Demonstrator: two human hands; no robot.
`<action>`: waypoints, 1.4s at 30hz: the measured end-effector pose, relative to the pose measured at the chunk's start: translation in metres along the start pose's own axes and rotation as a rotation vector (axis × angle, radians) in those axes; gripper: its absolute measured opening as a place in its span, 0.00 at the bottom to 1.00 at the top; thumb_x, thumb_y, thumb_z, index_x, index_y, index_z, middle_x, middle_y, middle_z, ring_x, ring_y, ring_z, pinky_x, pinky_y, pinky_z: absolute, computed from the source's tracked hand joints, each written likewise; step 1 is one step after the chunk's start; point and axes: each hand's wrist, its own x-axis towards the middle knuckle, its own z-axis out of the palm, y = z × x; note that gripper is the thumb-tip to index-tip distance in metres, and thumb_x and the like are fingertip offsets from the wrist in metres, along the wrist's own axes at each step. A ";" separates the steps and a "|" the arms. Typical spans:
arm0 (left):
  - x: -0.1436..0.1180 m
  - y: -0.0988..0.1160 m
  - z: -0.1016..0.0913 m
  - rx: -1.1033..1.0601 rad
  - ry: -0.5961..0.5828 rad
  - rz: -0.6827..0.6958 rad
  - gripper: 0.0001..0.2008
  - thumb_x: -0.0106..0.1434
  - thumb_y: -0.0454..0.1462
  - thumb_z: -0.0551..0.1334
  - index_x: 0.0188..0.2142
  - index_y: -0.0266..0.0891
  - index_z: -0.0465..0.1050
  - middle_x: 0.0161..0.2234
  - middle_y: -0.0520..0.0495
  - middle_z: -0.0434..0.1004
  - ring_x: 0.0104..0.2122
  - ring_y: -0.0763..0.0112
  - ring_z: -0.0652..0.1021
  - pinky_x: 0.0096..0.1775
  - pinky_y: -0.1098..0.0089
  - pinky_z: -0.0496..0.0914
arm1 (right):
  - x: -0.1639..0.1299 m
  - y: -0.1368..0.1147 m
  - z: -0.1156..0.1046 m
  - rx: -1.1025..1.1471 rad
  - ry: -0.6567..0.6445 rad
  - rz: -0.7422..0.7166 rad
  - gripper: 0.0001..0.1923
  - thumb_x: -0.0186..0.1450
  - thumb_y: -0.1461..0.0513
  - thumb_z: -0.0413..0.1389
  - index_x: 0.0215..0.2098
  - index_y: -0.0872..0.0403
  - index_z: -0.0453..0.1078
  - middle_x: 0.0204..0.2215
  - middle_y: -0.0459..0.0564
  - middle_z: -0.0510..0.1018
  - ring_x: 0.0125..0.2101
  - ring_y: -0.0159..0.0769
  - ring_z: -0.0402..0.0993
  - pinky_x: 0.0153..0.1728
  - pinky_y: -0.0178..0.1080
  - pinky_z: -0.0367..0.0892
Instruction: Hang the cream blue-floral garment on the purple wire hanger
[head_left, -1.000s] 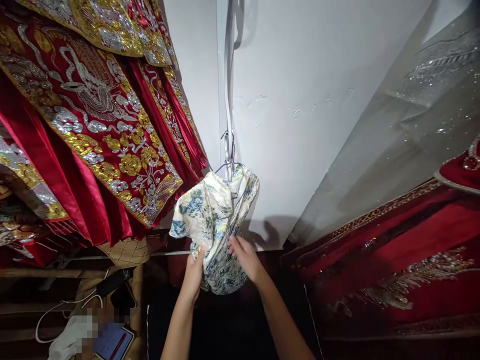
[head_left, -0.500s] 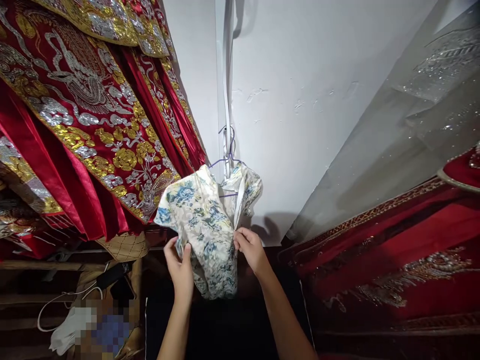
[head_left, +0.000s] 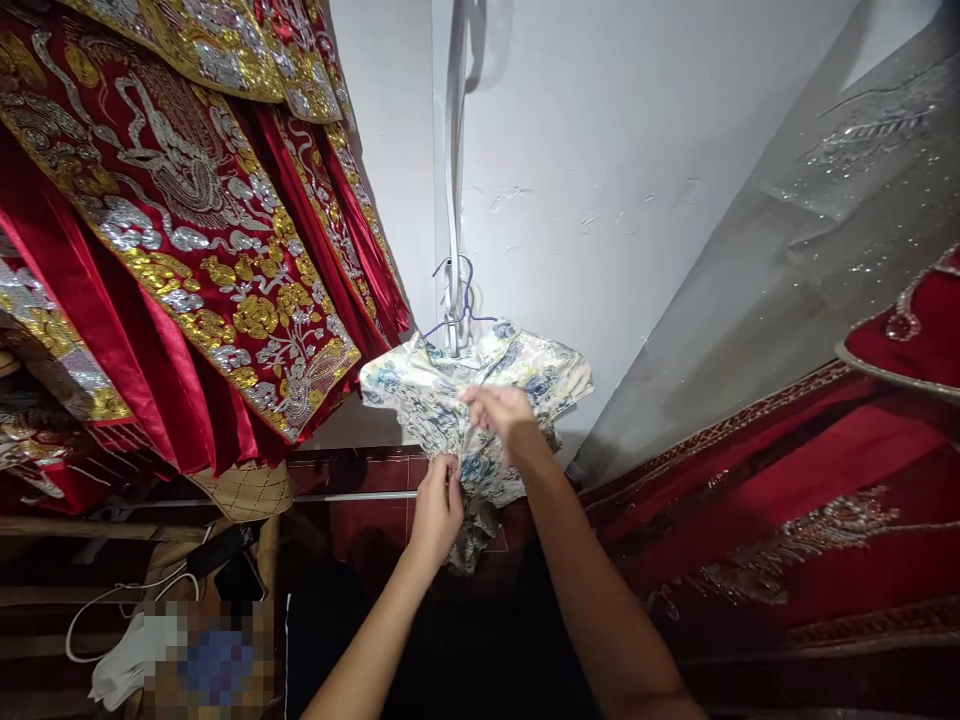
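Observation:
A white short-sleeved dress (head_left: 544, 378) with blue and yellow flowers hangs on a thin purple hanger (head_left: 468, 300) against the wall. Its two front sides lie together below the neck. My left hand (head_left: 437, 510) pinches the front at the middle, thumb and fingers closed on the cloth. Higher up, just under the neckline, my right hand (head_left: 504, 412) is slightly blurred, its fingers bent and pressed together in front of the dress. What these fingers hold is too small to make out. The lower part of the dress hangs bunched behind my hands.
A white strap (head_left: 455, 150) runs down the white wall to the hanger. Red costumes with gold and silver embroidery (head_left: 255, 315) hang at left. More red beaded cloth (head_left: 810, 500) and sheer sparkling fabric (head_left: 885, 180) fill the right. A wooden chair (head_left: 268, 560) stands lower left.
The dress has turned to face me, and its gaping front has come together. My right hand has risen to just below the neckline. My left hand has moved right and closed on the cloth.

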 end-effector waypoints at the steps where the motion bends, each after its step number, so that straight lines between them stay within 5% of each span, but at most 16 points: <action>1: -0.001 -0.004 0.003 0.011 -0.015 0.014 0.06 0.71 0.40 0.49 0.39 0.45 0.63 0.33 0.45 0.70 0.34 0.62 0.73 0.39 0.65 0.66 | 0.012 -0.014 -0.001 0.045 0.040 -0.048 0.12 0.60 0.55 0.61 0.27 0.56 0.74 0.16 0.45 0.73 0.15 0.26 0.61 0.16 0.31 0.55; 4: -0.004 -0.017 0.011 0.016 -0.051 0.053 0.06 0.71 0.38 0.49 0.39 0.44 0.63 0.35 0.44 0.71 0.35 0.61 0.73 0.40 0.64 0.68 | 0.032 -0.042 0.004 0.147 0.097 -0.178 0.14 0.60 0.54 0.61 0.27 0.58 0.74 0.16 0.45 0.71 0.15 0.24 0.58 0.14 0.30 0.52; 7: 0.005 -0.019 0.005 0.006 -0.083 0.088 0.08 0.72 0.39 0.50 0.39 0.43 0.65 0.34 0.44 0.72 0.35 0.62 0.74 0.40 0.64 0.68 | 0.028 -0.042 0.012 0.139 0.050 -0.174 0.14 0.61 0.54 0.60 0.29 0.58 0.74 0.15 0.44 0.71 0.14 0.24 0.58 0.14 0.29 0.51; 13: 0.077 0.043 -0.049 -0.042 0.152 0.340 0.19 0.72 0.39 0.54 0.60 0.42 0.61 0.43 0.43 0.76 0.43 0.65 0.77 0.47 0.64 0.69 | 0.003 -0.028 0.018 0.042 0.025 -0.160 0.13 0.63 0.54 0.56 0.28 0.56 0.72 0.13 0.42 0.70 0.14 0.26 0.59 0.17 0.30 0.54; 17: 0.121 0.082 -0.071 0.113 0.170 0.536 0.09 0.71 0.38 0.56 0.47 0.40 0.72 0.41 0.44 0.76 0.41 0.66 0.76 0.45 0.67 0.69 | 0.003 -0.031 0.018 -0.033 0.022 -0.253 0.14 0.63 0.54 0.56 0.27 0.55 0.71 0.13 0.42 0.68 0.15 0.27 0.59 0.18 0.32 0.54; 21: 0.127 0.089 -0.071 0.190 0.207 0.625 0.07 0.71 0.37 0.56 0.41 0.38 0.72 0.36 0.45 0.75 0.39 0.67 0.75 0.44 0.67 0.68 | 0.012 0.000 0.016 -0.096 0.093 -0.252 0.15 0.63 0.52 0.56 0.27 0.55 0.71 0.13 0.41 0.65 0.16 0.29 0.58 0.19 0.34 0.52; 25: 0.128 0.072 -0.090 0.030 0.542 0.490 0.07 0.70 0.38 0.56 0.41 0.38 0.71 0.38 0.46 0.74 0.40 0.68 0.74 0.45 0.68 0.67 | 0.004 0.052 0.011 -0.209 0.127 -0.116 0.15 0.63 0.53 0.55 0.25 0.55 0.72 0.14 0.42 0.65 0.16 0.30 0.58 0.19 0.35 0.52; 29: 0.131 0.021 -0.125 -0.492 0.762 0.137 0.10 0.67 0.42 0.60 0.34 0.37 0.69 0.31 0.51 0.70 0.32 0.73 0.72 0.39 0.74 0.67 | -0.034 0.083 0.007 -0.213 0.090 -0.062 0.16 0.64 0.53 0.54 0.25 0.54 0.72 0.13 0.42 0.65 0.17 0.31 0.60 0.21 0.35 0.55; 32: 0.116 -0.025 -0.122 -0.829 0.652 -0.225 0.14 0.66 0.42 0.60 0.26 0.38 0.63 0.23 0.53 0.64 0.24 0.76 0.69 0.32 0.75 0.67 | -0.061 0.088 0.010 -0.130 0.031 -0.043 0.15 0.65 0.55 0.53 0.24 0.54 0.71 0.13 0.42 0.65 0.17 0.31 0.60 0.21 0.35 0.55; 35: 0.090 -0.055 -0.088 -0.820 0.555 -0.342 0.12 0.63 0.38 0.60 0.24 0.38 0.63 0.18 0.55 0.60 0.19 0.78 0.65 0.26 0.77 0.63 | -0.071 0.085 0.013 -0.075 -0.012 -0.036 0.13 0.64 0.58 0.53 0.24 0.54 0.70 0.12 0.42 0.65 0.16 0.30 0.60 0.21 0.34 0.55; 39: 0.065 -0.061 -0.046 -0.758 0.365 -0.380 0.06 0.56 0.35 0.65 0.26 0.36 0.70 0.20 0.53 0.67 0.22 0.75 0.68 0.26 0.77 0.63 | -0.067 0.084 0.002 -0.079 0.034 -0.041 0.14 0.64 0.58 0.52 0.23 0.53 0.69 0.13 0.42 0.65 0.17 0.31 0.60 0.21 0.35 0.55; 42: 0.066 -0.050 -0.046 -0.695 0.178 -0.360 0.07 0.48 0.31 0.70 0.26 0.36 0.73 0.24 0.49 0.74 0.30 0.67 0.74 0.32 0.73 0.67 | -0.067 0.089 -0.011 -0.160 0.058 -0.027 0.15 0.64 0.58 0.52 0.21 0.53 0.68 0.13 0.43 0.64 0.18 0.32 0.61 0.22 0.36 0.56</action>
